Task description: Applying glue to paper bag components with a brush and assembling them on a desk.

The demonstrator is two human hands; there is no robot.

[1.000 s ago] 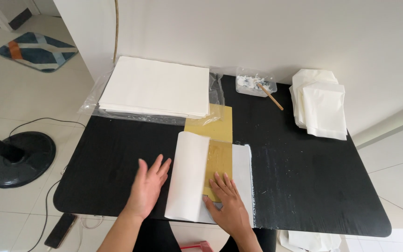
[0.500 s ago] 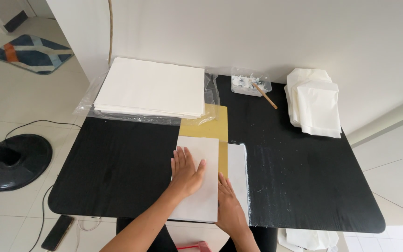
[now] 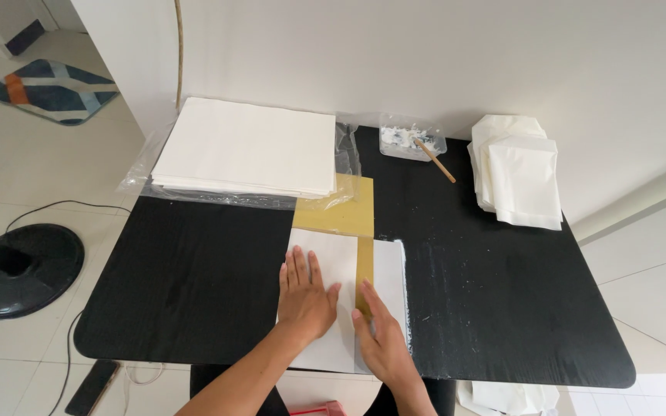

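A white paper sheet (image 3: 333,262) lies folded over a gold board (image 3: 338,206) near the front edge of a black table (image 3: 194,285). My left hand (image 3: 304,299) rests flat on the folded left flap, fingers spread. My right hand (image 3: 379,339) presses flat beside it, fingertips at the flap's edge where a strip of the gold board shows. The paper's right part (image 3: 391,277) lies flat under that hand. Neither hand holds anything.
A thick stack of white sheets (image 3: 248,146) on clear plastic sits at the back left. A small tray of white paste with a brush (image 3: 414,141) stands at the back. Folded white pieces (image 3: 519,173) are piled back right. A fan base (image 3: 21,270) stands on the floor at left.
The left flap of the paper, raised a second ago, has been folded down flat. My left hand moved from the bare table onto it; my right hand stayed on the sheet's right side.
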